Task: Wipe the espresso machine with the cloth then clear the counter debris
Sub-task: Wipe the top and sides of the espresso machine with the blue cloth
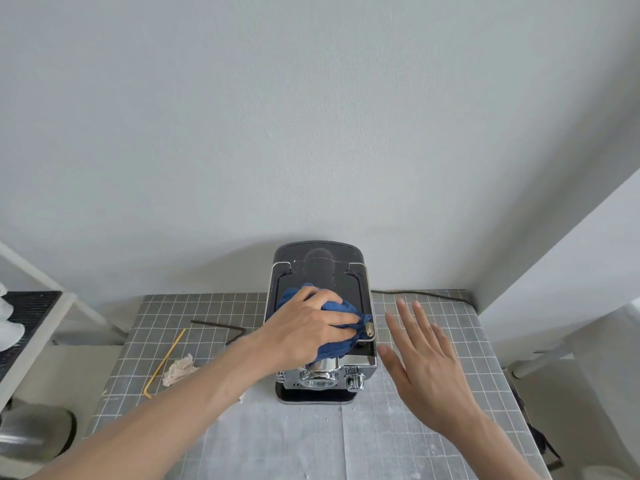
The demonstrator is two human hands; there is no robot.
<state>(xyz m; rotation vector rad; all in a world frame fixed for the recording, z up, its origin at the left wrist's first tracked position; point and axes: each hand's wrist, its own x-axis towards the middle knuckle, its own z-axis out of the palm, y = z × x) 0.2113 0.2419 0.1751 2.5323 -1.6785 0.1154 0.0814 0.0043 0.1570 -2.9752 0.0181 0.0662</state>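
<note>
I see my left hand (304, 327) pressed down on a bunched dark blue terry cloth (341, 318), which lies on the flat black top of the black-and-chrome espresso machine (320, 271) standing at the far middle of the grey grid-patterned counter (433, 341). My fingers (341, 318) are curled over the cloth, gripping it; blue folds show beyond my knuckles on the far side, past my fingertips to the right, and under my palm toward the machine's near edge. My right hand (426, 368) is held flat and open just right of the machine, fingers spread, grasping nothing; I cannot tell whether it touches the counter. To the left of the machine, on the counter, lie a bent dark brown straw (221, 327), a long thin yellow straw (166, 358) and a crumpled beige scrap of paper (180, 368), with the scrap nearest to my left forearm. A black power cord (426, 294) runs along the far right edge.
</note>
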